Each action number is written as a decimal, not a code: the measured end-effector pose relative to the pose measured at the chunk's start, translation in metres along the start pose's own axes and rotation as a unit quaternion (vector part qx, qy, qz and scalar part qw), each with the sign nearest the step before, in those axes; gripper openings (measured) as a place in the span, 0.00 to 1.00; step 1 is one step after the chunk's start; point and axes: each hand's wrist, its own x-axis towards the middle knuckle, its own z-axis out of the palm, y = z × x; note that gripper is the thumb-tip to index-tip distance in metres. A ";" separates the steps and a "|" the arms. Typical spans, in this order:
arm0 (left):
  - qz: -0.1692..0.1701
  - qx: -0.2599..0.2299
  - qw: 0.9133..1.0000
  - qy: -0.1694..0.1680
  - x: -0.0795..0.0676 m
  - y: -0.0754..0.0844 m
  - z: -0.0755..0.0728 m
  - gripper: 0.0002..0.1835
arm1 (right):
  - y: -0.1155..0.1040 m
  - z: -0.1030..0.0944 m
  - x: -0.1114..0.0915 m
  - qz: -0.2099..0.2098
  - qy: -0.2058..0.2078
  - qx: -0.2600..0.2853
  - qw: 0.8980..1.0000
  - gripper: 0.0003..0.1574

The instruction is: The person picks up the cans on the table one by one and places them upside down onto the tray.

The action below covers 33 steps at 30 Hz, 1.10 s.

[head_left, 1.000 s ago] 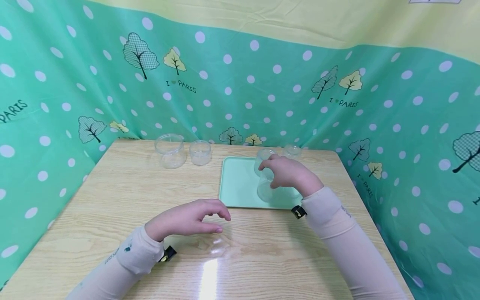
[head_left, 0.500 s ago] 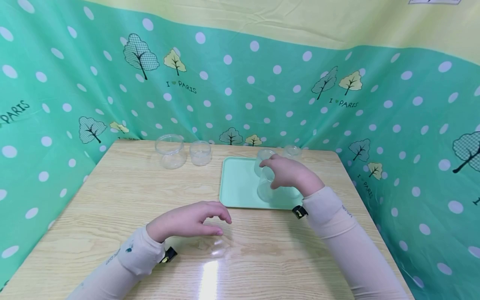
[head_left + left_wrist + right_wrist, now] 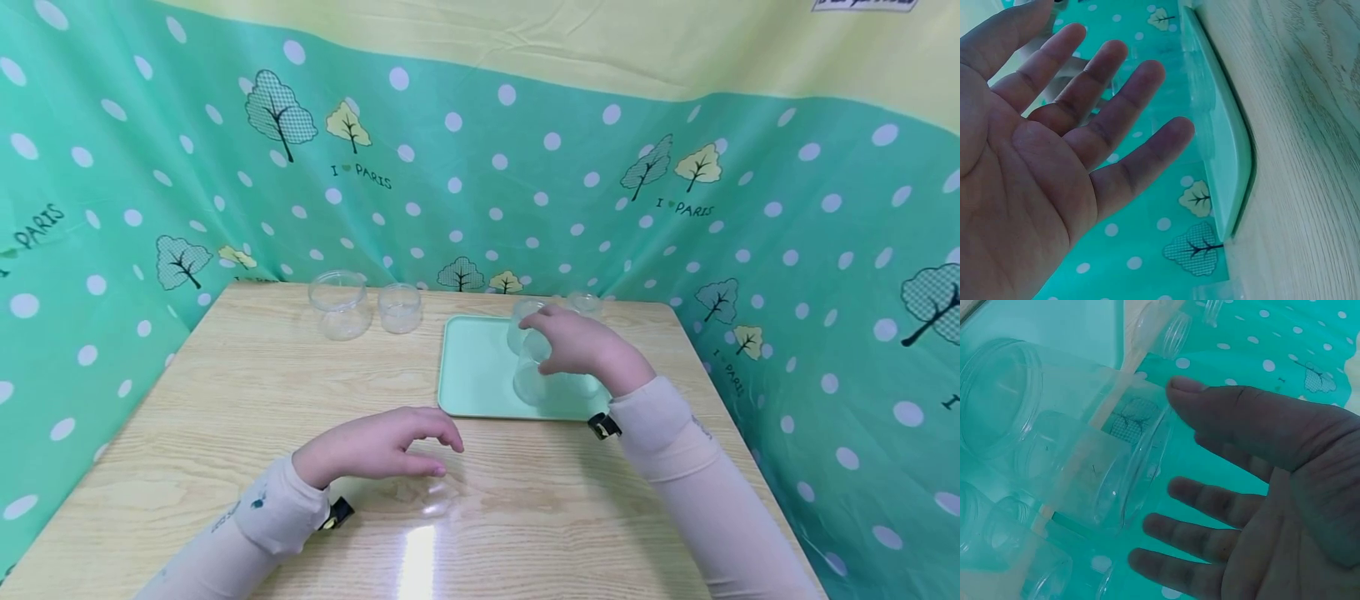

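Observation:
My right hand (image 3: 583, 343) is over the right part of a pale green tray (image 3: 476, 371), its thumb and fingers spread apart. A clear, wide-mouthed jar (image 3: 1079, 394) stands below it on the tray; in the right wrist view the thumb tip comes right up to the jar's rim. Behind this jar is another clear jar (image 3: 522, 329), partly covered by the fingers. My left hand (image 3: 378, 442) hovers over the wooden table in front of the tray, holding nothing, with its fingers loosely bent.
At the back left of the table stand a large clear jar (image 3: 341, 312) and a smaller one (image 3: 400, 310). Another small clear jar (image 3: 585, 305) is behind the tray's right end. A green dotted curtain (image 3: 450, 167) hangs around the table's back and sides.
The right hand has shifted very slightly, its fingers a little farther apart above the jar. The left hand has hardly moved. The jars and tray stay in place.

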 end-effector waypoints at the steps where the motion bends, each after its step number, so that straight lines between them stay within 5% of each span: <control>1: 0.000 -0.001 1.000 0.000 0.000 0.001 0.000 0.13 | 0.000 0.000 -0.001 -0.003 0.006 -0.004 1.000 0.47; 33: 0.002 -0.002 1.000 0.012 -0.003 0.004 -0.006 0.13 | 0.000 0.032 -0.020 -0.112 0.164 -0.011 0.980 0.41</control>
